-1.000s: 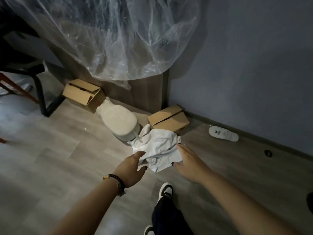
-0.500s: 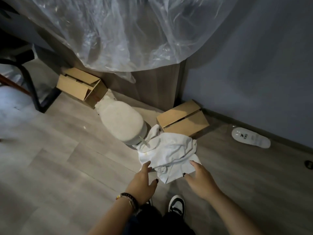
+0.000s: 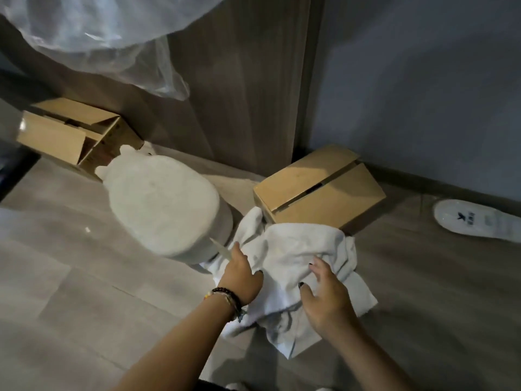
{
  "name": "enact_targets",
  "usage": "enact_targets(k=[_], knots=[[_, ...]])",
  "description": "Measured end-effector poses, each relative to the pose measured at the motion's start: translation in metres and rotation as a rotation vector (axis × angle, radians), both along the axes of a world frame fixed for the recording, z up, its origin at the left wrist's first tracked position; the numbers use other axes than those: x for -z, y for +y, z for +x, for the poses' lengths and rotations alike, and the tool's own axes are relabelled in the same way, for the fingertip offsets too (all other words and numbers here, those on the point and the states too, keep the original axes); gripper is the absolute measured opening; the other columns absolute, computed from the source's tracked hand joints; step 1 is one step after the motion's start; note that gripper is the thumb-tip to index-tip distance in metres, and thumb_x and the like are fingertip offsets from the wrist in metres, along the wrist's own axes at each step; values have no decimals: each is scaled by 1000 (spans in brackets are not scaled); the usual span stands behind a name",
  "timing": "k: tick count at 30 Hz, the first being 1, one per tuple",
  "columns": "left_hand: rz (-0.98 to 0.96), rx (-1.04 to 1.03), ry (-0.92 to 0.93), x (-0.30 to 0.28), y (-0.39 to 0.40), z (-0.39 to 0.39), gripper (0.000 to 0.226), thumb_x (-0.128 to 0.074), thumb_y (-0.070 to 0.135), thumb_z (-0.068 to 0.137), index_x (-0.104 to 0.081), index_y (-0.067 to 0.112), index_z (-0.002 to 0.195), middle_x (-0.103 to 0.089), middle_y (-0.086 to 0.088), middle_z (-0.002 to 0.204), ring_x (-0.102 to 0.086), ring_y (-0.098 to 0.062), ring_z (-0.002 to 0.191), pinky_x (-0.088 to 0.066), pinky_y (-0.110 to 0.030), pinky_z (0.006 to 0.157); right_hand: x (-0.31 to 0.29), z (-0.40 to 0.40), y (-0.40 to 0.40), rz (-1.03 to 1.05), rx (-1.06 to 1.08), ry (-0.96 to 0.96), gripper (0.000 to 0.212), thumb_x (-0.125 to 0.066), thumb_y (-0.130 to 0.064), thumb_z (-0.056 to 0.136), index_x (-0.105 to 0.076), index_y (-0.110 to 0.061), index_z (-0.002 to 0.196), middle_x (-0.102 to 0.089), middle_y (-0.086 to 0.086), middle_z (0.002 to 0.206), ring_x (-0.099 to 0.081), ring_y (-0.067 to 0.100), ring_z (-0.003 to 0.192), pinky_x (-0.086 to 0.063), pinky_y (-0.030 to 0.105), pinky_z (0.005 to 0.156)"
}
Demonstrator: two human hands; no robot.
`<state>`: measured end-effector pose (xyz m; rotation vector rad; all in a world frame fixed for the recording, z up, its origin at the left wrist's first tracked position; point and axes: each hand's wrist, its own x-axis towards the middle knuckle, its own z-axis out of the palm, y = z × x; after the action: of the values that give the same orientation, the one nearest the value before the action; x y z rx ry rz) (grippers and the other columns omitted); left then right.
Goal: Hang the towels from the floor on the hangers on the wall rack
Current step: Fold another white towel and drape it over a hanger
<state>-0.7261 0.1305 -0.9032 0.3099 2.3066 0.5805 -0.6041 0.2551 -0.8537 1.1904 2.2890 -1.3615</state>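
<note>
Leftmost, an open cardboard box (image 3: 70,136) against the wood panel, clear plastic sheet (image 3: 93,38) hanging above; next, a round pale cushion (image 3: 163,204) on the floor (image 3: 56,277), its near edge touching, perhaps lying on, the far-left fringe of the towels (image 3: 296,249).

Then the left hand (image 3: 242,273), beaded bracelet at the wrist, lowered onto the left side of the white heap, fingers curled into the cloth; probably gripping a fold, though fingertips hidden. Likely snag: cushion dragged along if the trapped edge lifts with the rest; worth freeing that edge first.

Centre: towels crumpled on the floor, far edge against a closed cardboard box (image 3: 318,196); number of towels in the heap impossible to tell; risk of lifting several tangled together, or one slipping back down.

Right hand (image 3: 327,294) spread over the right side of the heap, fingers relaxed, touching but not yet pinching; a one-sided lift could trail loose corners underfoot.

Far right, a white slipper (image 3: 476,221) near the wall; trip hazard when standing. No hangers or rack in view.
</note>
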Motion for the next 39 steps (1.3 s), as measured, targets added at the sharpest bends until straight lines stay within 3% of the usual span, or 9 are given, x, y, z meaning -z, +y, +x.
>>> enact_targets(k=[3, 8, 10, 13, 16, 21, 28, 33, 39], knots=[[-17, 40, -12, 44, 14, -14, 92, -60, 25, 90, 5, 2, 150, -41, -15, 147, -42, -29, 133, -35, -29, 100, 8, -23, 15, 161, -9, 163, 57, -57, -24, 94, -32, -24, 145, -46, -4, 144, -48, 17, 128, -46, 32, 100], [119, 120, 69, 90, 58, -56, 79, -73, 31, 78, -32, 8, 141, -53, -4, 130, -53, -21, 113, -43, -29, 95, 20, -43, 35, 348, -177, 200, 57, -54, -33, 94, -27, -28, 144, -47, -7, 142, -53, 14, 119, -50, 22, 82], [56, 192, 76, 106, 67, -65, 65, -68, 35, 83, -40, 12, 137, -59, -9, 127, -57, -25, 113, -45, -36, 98, 24, -42, 38, 403, -241, 180, 57, -52, -35, 94, -25, -27, 144, -47, -7, 141, -53, 14, 117, -44, 20, 78], [-56, 250, 87, 118, 58, -62, 47, -49, 36, 97, -43, 8, 135, -58, -14, 129, -55, -29, 115, -40, -28, 94, 25, -40, 40, 400, -248, 136, 56, -51, -35, 94, -26, -25, 144, -49, -5, 138, -54, 16, 114, -42, 23, 78], [-3, 281, 166, 93, 37, -50, 25, -41, 35, 100, -47, 13, 111, -63, -16, 114, -59, -32, 100, -44, -35, 83, 18, -36, 34, 332, -224, 132, 51, -54, -31, 94, -34, -25, 140, -51, -6, 135, -54, 16, 116, -45, 25, 83], [83, 493, 319, -12, 7, -32, 19, -42, 32, 100, -48, 14, 102, -64, -12, 95, -60, -35, 86, -47, -42, 72, -20, -8, 20, -129, 111, 100, 41, -59, -13, 93, -48, -17, 131, -60, 1, 127, -56, 13, 113, -46, 24, 94], [356, 622, 373, -213, 0, 10, 24, -47, 28, 97, -65, 14, 104, -68, -5, 94, -62, -25, 83, -43, -24, 70, -159, 44, 12, -69, 65, 73, 65, -70, -16, 86, -38, -22, 142, -52, -1, 134, -52, 17, 121, -48, 37, 99], [522, 593, 322, -359, 3, 42, 23, -49, 27, 95, -66, 14, 104, -68, -1, 95, -58, -13, 84, -42, -17, 72, -288, 54, 15, -1, -181, 267, 80, -75, -28, 82, -19, -47, 136, -24, -19, 142, -28, -2, 131, -28, 10, 98], [650, 384, 290, -495, 2, 56, 13, -56, 19, 96, -66, 14, 102, -65, 5, 88, -57, -2, 78, -44, -14, 71, -410, 52, 15, -19, -308, 420, 88, -75, -40, 75, -19, -49, 142, -15, -41, 142, -19, -6, 140, -28, 15, 108]])
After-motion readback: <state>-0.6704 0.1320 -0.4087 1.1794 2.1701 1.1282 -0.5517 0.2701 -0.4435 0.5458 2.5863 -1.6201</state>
